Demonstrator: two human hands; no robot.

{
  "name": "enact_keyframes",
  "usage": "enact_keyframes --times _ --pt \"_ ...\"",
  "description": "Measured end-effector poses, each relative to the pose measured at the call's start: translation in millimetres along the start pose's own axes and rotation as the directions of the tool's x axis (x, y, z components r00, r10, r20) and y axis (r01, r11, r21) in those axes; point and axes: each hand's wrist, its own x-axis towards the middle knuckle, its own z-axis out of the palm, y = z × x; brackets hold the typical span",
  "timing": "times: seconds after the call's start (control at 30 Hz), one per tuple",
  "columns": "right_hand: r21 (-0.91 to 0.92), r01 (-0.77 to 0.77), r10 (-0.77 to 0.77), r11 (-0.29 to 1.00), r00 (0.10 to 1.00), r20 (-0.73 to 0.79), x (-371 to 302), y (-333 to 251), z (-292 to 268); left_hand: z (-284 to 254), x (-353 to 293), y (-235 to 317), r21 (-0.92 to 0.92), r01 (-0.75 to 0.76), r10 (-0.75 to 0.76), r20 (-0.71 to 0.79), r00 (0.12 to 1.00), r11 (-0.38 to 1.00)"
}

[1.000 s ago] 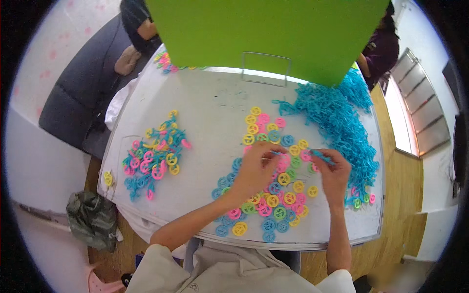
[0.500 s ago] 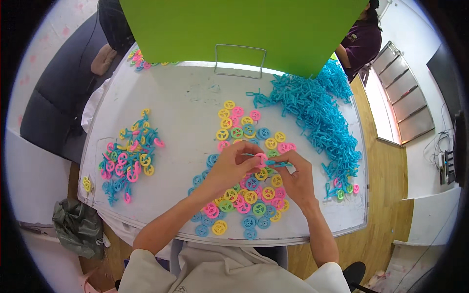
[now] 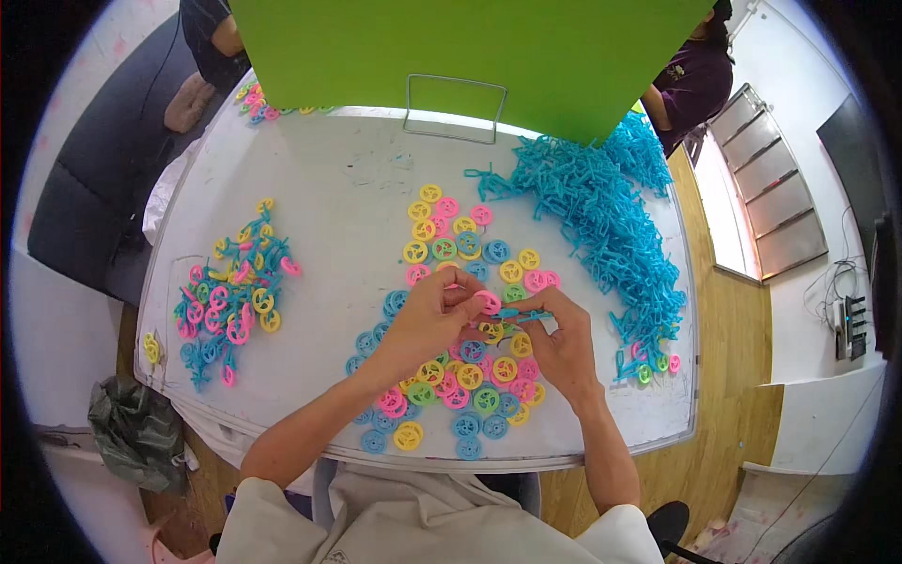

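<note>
Over the middle of the table, my left hand [image 3: 434, 318] pinches a small pink plastic wheel [image 3: 488, 302] between thumb and fingers. Close beside it, my right hand [image 3: 556, 336] is closed on a blue plastic stick-like piece [image 3: 528, 316], whose end points at the wheel. Whether the two parts touch cannot be made out. Beneath both hands spreads a loose layer of spoked wheels [image 3: 469, 376] in pink, yellow, green and blue.
A large heap of blue plastic pieces [image 3: 601, 216] lies at the right. Joined wheels and blue pieces [image 3: 235, 291] form a pile at the left. A green board [image 3: 451, 56] with a wire frame [image 3: 455, 139] stands at the far side. Other people are behind it.
The pink wheel has tilted in my left fingers, and the blue piece sits at a different angle. The whole view has shifted slightly. A person's arm now shows at the upper left.
</note>
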Motion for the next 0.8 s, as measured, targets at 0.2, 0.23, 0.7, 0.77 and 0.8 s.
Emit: enact_keyframes --times 0.2,0.23,0.7,0.77,0.8 --pt "0.038 0.02 -0.023 0.999 0.996 0.081 -4 5 4 3 3 -12 -0.007 -0.115 0.114 -0.1 0.988 0.993" --pt "0.038 0.02 -0.023 0.999 0.996 0.083 -5 6 5 4 3 -12 -0.008 -0.115 0.114 -0.101 0.988 0.993" --pt "0.535 -0.275 0.286 0.799 0.956 0.064 -4 5 11 21 -7 -16 0.204 -0.516 0.55 -0.182 0.815 0.832" --pt "0.626 -0.339 0.342 0.703 0.932 0.12 -5 10 11 19 -9 -16 0.221 -0.474 0.512 -0.16 0.844 0.852" --pt "0.703 -0.396 0.388 0.591 0.903 0.183 -6 12 11 19 -10 -17 0.24 -0.431 0.47 -0.139 0.872 0.87"
